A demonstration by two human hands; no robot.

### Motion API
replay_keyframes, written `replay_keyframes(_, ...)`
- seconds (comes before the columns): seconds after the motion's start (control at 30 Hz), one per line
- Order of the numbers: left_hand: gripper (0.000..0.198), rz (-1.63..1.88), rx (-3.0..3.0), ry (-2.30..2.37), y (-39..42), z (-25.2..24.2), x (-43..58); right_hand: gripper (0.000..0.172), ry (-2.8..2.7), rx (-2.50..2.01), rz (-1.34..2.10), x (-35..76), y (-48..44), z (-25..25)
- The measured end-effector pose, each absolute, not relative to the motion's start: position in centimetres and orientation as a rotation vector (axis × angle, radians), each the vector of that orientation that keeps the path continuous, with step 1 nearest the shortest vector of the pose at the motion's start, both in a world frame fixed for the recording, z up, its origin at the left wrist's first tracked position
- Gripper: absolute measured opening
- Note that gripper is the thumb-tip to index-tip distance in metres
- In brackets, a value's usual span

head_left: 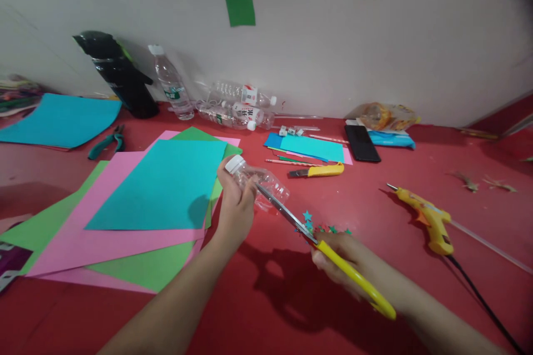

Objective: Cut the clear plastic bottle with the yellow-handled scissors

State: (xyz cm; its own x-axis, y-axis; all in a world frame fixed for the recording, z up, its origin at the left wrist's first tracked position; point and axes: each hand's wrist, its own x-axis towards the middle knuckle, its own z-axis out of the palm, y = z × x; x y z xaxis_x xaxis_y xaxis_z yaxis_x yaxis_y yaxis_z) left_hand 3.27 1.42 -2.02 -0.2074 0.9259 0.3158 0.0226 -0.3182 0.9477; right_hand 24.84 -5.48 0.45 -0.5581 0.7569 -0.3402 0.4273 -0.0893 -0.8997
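My left hand [238, 205] is closed around the neck end of a clear plastic bottle piece [272, 184] with a white cap, tilted above the red table. In my right hand [343, 260] is a pair of scissors [287, 212] with yellow handles. Their blades reach up and left to the bottle, close to my left fingertips; whether the tips are inside the plastic I cannot tell. Small coloured paper stars [308, 221] lie on the table just behind the scissors.
Coloured paper sheets [162, 188] spread at left, with pliers [109, 143] behind. Several bottles [233, 113] and a black flask [120, 77] are by the wall. A yellow cutter [322, 171], a phone [362, 143] and a hot glue gun [425, 219] lie to the right.
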Motion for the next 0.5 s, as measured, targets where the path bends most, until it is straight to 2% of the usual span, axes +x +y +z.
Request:
replay_keyframes(0.13, 0.039, 1.571, 1.429, 1.098, 1.24, -2.58, 3.40, 0.058, -1.928, -1.273, 1.669, 24.97, -5.43, 0.14)
replay_keyframes(0.5, 0.041, 1.577, 1.393, 1.071, 1.10, -2.39, 3.70, 0.057, -1.885, -1.275, 1.694, 24.80, -5.33, 0.26)
